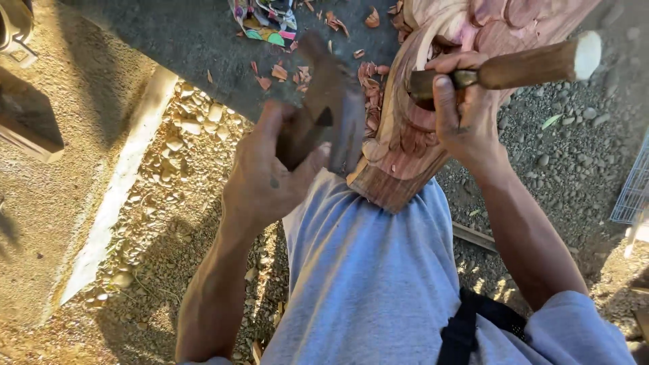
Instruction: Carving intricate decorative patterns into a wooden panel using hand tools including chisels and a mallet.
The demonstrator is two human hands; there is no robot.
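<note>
My left hand (pixel 263 179) grips a dark wooden mallet (pixel 323 101), which is blurred with motion and raised over the ground. My right hand (pixel 465 118) is closed around a chisel with a thick brown wooden handle (pixel 534 64); its tip is hidden behind my fingers against the carving. The carving is a reddish wooden slab (pixel 399 159) with curved relief shapes cut into it. It leans toward me, and its lower end rests against my grey-blue shirt (pixel 365 270).
Reddish wood chips (pixel 368 78) lie scattered on the dark ground beside the slab, near a colourful cloth (pixel 267 19). A pale concrete curb (pixel 122 182) and gravel run along the left. A wooden block (pixel 27 122) sits far left, wire mesh (pixel 634 186) far right.
</note>
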